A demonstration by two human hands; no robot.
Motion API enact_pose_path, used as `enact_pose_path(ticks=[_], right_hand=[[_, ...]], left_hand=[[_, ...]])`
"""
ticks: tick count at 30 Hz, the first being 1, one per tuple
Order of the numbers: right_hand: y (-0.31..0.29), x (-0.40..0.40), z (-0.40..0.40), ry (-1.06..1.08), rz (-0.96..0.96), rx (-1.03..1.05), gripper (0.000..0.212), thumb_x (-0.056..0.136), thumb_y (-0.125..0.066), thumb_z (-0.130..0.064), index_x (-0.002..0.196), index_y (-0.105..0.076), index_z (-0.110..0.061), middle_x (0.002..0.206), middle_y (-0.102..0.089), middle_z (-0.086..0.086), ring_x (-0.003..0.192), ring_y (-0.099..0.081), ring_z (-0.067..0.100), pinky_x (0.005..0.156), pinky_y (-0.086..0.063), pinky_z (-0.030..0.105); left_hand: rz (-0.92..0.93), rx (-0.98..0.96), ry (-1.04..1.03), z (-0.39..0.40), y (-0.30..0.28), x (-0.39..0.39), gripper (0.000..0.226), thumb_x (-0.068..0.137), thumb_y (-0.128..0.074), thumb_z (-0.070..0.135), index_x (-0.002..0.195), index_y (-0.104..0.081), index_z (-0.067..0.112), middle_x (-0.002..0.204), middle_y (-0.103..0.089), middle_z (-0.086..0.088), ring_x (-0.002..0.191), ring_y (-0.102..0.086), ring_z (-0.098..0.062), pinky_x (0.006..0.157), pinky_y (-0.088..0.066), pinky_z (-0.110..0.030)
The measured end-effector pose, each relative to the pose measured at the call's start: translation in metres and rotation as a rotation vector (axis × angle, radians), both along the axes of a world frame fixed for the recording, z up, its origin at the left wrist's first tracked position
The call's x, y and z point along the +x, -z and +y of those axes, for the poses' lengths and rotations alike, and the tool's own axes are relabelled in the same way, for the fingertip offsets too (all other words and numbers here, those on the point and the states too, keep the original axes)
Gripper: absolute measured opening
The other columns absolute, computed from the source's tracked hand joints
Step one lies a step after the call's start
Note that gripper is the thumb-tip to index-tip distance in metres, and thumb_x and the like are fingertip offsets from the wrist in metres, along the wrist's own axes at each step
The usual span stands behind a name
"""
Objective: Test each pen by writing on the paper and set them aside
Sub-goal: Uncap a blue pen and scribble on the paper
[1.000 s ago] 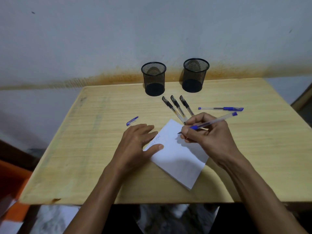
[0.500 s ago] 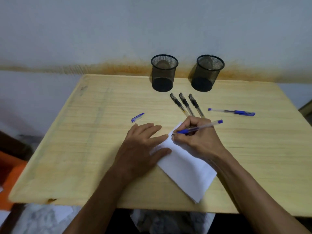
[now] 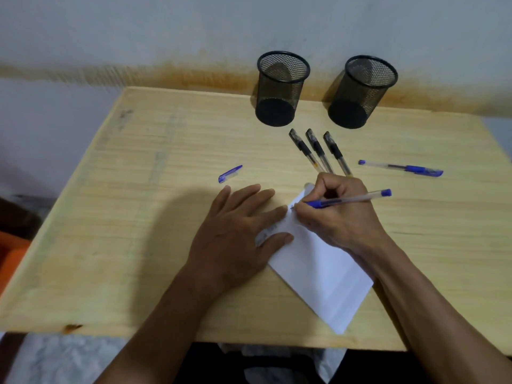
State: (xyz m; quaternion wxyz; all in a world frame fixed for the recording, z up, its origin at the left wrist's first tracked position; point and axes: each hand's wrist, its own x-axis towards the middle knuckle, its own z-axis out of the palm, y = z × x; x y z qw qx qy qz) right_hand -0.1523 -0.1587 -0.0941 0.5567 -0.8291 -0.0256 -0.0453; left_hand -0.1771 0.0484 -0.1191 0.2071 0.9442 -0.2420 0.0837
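Observation:
A white sheet of paper (image 3: 318,270) lies tilted on the wooden table (image 3: 138,245). My left hand (image 3: 238,236) presses flat on its left edge, fingers spread. My right hand (image 3: 338,214) grips an uncapped blue pen (image 3: 352,200), its tip touching the paper's upper corner. Three black capped pens (image 3: 315,152) lie side by side just beyond my right hand. Another blue capped pen (image 3: 401,168) lies to the right. A loose blue pen cap (image 3: 230,174) rests left of my left hand.
Two empty black mesh pen cups (image 3: 279,90) (image 3: 363,92) stand at the table's far edge against the wall. The table's front edge (image 3: 166,332) is near my forearms. An orange object (image 3: 11,256) sits below at the left.
My right hand has shifted left along the paper with the blue pen, tip now at the upper corner close to my left fingers. The camera view has drifted left and down.

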Motion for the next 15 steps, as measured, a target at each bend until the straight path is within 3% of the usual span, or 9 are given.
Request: enact_pose_path(ticks=[10,15], right_hand=[[0.0002,0.0011,-0.0003,-0.049,-0.027,-0.015,0.02,0.064,-0.072,-0.002,0.06,-0.054,0.005,0.06,-0.055,0.021,0.057,-0.049,0.038,0.048,-0.041,0.047],[-0.0015,0.0016,-0.0017,-0.001,0.026,0.073,0.021,0.071,-0.074,0.012,0.064,-0.055,0.007,0.062,-0.059,0.024,0.057,-0.055,0.045,0.045,-0.046,0.052]], left_hand=[[0.018,-0.025,-0.015,-0.0014,-0.0024,-0.001,0.052,0.091,-0.047,0.062,0.128,-0.067,0.032,0.143,-0.058,0.003,0.139,-0.045,-0.019,0.114,-0.032,-0.055],[0.022,-0.02,-0.016,-0.0015,-0.0024,-0.0013,0.051,0.09,-0.048,0.061,0.128,-0.067,0.033,0.144,-0.057,0.003,0.14,-0.045,-0.02,0.114,-0.032,-0.055]])
